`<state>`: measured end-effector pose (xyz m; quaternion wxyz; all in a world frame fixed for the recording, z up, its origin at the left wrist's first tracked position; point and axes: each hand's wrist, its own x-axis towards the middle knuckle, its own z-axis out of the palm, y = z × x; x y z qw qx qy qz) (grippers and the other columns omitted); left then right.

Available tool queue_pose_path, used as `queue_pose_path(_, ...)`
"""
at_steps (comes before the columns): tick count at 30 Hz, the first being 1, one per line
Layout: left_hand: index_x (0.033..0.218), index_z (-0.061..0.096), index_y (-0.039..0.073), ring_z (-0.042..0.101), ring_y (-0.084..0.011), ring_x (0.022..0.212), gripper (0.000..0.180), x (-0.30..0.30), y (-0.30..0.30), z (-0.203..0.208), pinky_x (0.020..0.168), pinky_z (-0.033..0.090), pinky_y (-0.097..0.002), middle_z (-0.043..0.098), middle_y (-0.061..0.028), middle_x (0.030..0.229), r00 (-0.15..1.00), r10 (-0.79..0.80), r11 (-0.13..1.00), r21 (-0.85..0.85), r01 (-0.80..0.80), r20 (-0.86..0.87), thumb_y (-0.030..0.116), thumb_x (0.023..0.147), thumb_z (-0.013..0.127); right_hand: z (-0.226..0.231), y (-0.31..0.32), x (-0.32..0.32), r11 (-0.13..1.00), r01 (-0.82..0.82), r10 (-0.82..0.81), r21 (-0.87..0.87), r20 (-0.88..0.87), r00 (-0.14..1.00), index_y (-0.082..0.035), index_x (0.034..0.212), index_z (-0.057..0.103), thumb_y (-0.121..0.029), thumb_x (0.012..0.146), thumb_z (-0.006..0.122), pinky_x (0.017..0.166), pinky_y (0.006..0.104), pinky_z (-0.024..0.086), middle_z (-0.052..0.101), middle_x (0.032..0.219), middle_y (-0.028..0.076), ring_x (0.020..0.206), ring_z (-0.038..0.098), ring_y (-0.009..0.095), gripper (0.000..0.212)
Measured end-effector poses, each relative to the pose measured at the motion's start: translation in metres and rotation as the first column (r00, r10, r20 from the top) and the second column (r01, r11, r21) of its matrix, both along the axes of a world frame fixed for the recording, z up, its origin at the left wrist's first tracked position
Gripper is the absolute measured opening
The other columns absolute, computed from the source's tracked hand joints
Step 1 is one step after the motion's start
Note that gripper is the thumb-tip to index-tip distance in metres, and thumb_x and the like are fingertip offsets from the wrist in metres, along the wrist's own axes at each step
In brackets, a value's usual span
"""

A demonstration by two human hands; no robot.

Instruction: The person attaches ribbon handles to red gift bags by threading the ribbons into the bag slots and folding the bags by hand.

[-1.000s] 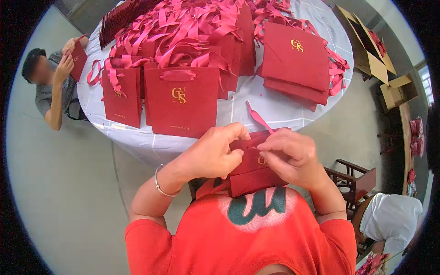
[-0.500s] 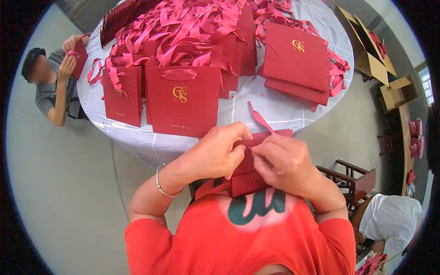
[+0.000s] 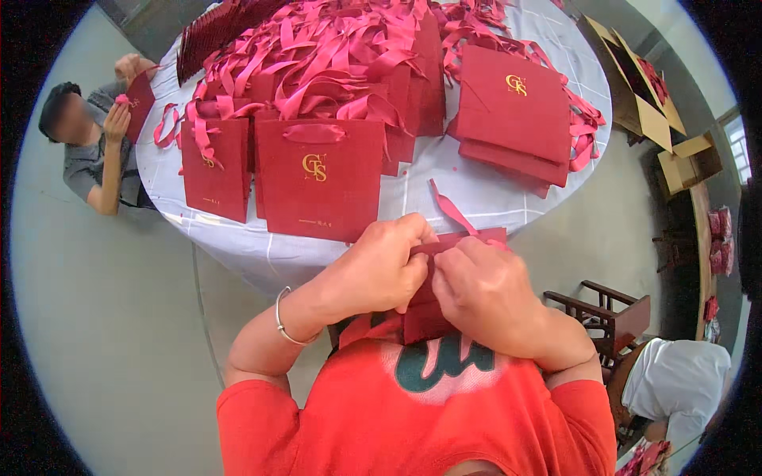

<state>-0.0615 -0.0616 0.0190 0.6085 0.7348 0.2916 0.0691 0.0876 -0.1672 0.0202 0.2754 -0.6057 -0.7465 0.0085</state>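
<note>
A dark red paper gift bag (image 3: 425, 319) is held upright against my chest, just off the table's near edge. My left hand (image 3: 386, 258) grips its top rim, fingers curled over the edge, thumb on the outside. Pinched fingers of my right hand (image 3: 484, 289) press on the same bag near its upper rim. From behind my right hand a pink ribbon (image 3: 452, 208) sticks out, its loose end pointing to the table. What my right fingertips pinch is hidden. Ahead of my hands stands a finished-looking red bag (image 3: 319, 186) with a ribbon handle.
A round table (image 3: 421, 190) with a white checked cloth carries heaps of pink ribbons (image 3: 341, 47) and red bags. A flat bag stack (image 3: 512, 111) lies right. Across on the left a person (image 3: 99, 151) handles another bag. Cardboard boxes (image 3: 690, 163) and a wooden chair (image 3: 611, 313) stand right.
My right hand has turned slightly and its fingers have closed in at the bag's rim. The person at the left has lowered one hand a little, away from their bag.
</note>
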Motion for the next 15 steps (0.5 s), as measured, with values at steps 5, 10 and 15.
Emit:
queue_pose_path(5,0.099,0.053,-0.004,0.060,-0.0125,0.050,0.013,0.002,-0.001,0.002,0.044,0.045,-0.0292,0.063,-0.0086,0.071,1.000,-0.015,1.000,0.007,0.015,0.012,-0.007,0.089,0.046,0.006,0.005,-0.010,0.991,0.064,-0.056,-0.118,0.068,0.996,-0.004,0.080,0.060,-0.003,0.074,0.067,0.055,0.0412,0.050,0.056,0.069,0.012,0.061,0.060,0.031,0.009)
queue_pose_path(10,0.097,0.052,-0.004,0.063,-0.0141,0.053,0.013,-0.004,0.003,0.000,0.046,0.047,-0.0294,0.062,-0.0085,0.071,1.000,-0.002,0.991,-0.132,0.005,0.021,-0.008,0.088,0.044,0.004,0.018,0.015,0.982,-0.009,-0.041,-0.188,-0.261,0.964,-0.005,0.081,0.067,-0.005,0.074,0.070,0.061,0.0422,0.049,0.061,0.078,0.013,0.069,0.061,0.036,0.007)
queue_pose_path(15,0.099,0.055,-0.004,0.064,-0.0157,0.053,0.016,-0.004,0.002,0.004,0.048,0.048,-0.0296,0.062,-0.0090,0.073,0.996,-0.076,0.996,-0.037,0.077,0.037,-0.007,0.087,0.045,0.010,0.023,0.030,0.973,-0.174,0.119,-0.153,-0.316,0.941,-0.002,0.078,0.065,-0.016,0.076,0.074,0.068,0.0424,0.050,0.060,0.076,0.015,0.077,0.062,0.035,0.017)
